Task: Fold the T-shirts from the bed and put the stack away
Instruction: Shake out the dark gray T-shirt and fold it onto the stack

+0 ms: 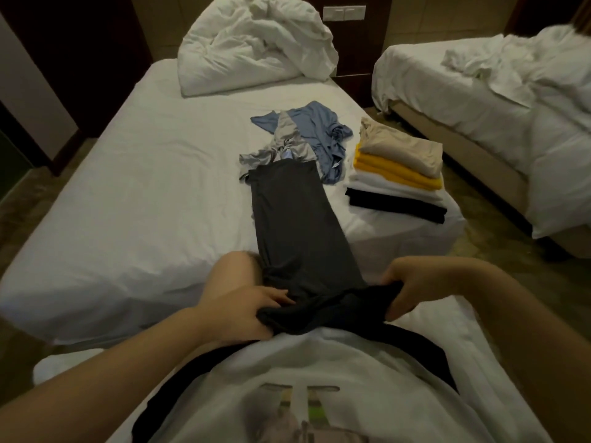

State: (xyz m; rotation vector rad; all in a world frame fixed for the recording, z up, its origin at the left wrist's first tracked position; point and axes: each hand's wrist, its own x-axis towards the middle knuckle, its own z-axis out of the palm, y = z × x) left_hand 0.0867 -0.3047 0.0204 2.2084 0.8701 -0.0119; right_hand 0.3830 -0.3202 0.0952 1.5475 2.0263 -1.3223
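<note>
Closest to the camera is the person's own white printed top (pixel 323 372), and just above its hem both hands hold the near end of the dark grey T-shirt (pixel 297 219). The left hand (pixel 243 310) has its fingers curled over the bunched cloth on the left, with the thumb underneath. The right hand (pixel 412 289) grips a wad of the same cloth on the right, fingers wrapped round it. Between the two hands that end is gathered into dark, rumpled folds. A bare knee (pixel 235 266) shows just beside the shirt's left edge. From the hands the shirt lies as a long, narrow strip on the white bed (pixel 128 203). Its long axis runs away from the person up the mattress, leaning a little to the left as it goes, and its sides are nearly parallel. The far end is a fairly straight edge that meets a crumpled light grey shirt (pixel 284 139). That shirt lies partly on top of a spread, unfolded blue shirt (pixel 319 129). To the right of the strip and apart from it, near the bed's right edge, stands the stack of folded shirts (pixel 399 174): black at the bottom, then white, yellow, and beige on top. Farther off, a heaped white duvet (pixel 256 43) sits at the head of the bed. A second bed (pixel 511 116) with rumpled white bedding stands to the right across the floor.
</note>
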